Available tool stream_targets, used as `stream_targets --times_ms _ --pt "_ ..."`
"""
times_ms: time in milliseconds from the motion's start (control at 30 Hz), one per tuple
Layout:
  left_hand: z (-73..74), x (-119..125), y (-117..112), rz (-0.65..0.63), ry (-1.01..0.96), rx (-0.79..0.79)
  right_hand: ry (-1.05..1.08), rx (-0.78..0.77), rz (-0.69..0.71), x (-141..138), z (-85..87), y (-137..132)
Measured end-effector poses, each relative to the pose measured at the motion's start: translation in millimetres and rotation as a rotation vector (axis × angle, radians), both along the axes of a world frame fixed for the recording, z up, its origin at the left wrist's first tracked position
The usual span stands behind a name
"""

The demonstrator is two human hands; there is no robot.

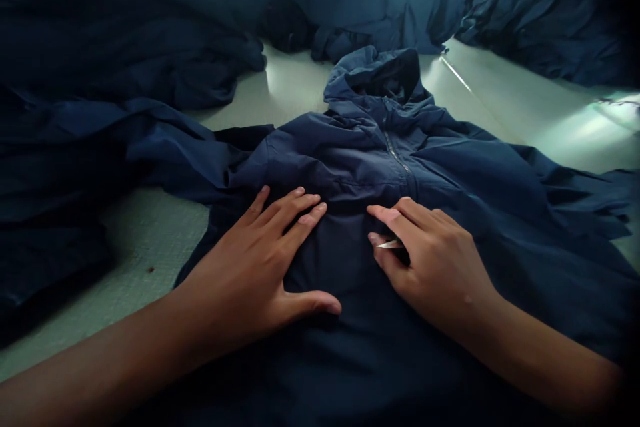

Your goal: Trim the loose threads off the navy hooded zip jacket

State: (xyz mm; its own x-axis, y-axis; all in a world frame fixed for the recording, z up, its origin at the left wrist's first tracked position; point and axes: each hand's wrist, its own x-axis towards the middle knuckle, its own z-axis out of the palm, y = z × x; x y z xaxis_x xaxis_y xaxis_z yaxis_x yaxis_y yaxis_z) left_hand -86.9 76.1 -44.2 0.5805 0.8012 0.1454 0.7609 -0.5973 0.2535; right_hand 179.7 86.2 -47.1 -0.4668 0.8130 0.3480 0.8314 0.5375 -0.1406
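Note:
A dark blue hooded jacket [340,154] lies spread out in front of me, its hood at the far end and its zip [397,154] running down from the collar. My left hand [273,254] rests flat on the jacket's front, fingers stretched and thumb out to the side. To the right of it, my right hand [430,247] is curled, its fingertips touching the cloth. Thread snips [390,245] are tucked in that hand; only the pointed metal tip shows between thumb and fingers, and the palm hides the rest.
Dark blue garments are heaped at the left [125,47], at the back [360,0] and at the far right [555,20]. They lie on a pale tabletop [295,84]. A bright reflection falls on the table at the right.

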Motion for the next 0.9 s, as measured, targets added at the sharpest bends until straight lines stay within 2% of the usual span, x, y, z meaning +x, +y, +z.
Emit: stream_targets --times_ms 100,267,400,600,733,800,900 --pt "0.7 0.8 1.1 -0.006 0.021 -0.002 -0.041 -0.01 -0.017 1.1 1.3 4.4" --pt "1.3 3.1 6.3 -0.018 0.064 -0.021 -0.046 -0.09 0.195 0.8 4.8 11.6" --pt "0.6 5.1 14.6 -0.004 0.096 -0.041 -0.035 -0.135 0.211 3.0 -0.3 29.3" --pt "-1.4 11.4 45.8 0.016 -0.009 -0.04 -0.032 -0.143 0.259 8.0 -5.4 72.7" --pt "3.5 17.3 66.3 -0.013 -0.071 0.018 -0.032 -0.137 0.268 15.0 -5.1 93.2" --pt "7.6 18.5 63.1 -0.039 -0.105 0.052 -0.033 -0.136 0.271 22.7 -5.3 98.7" --pt "10.3 15.0 36.3 -0.099 -0.117 0.071 -0.022 -0.139 0.273 39.5 -6.6 101.2"
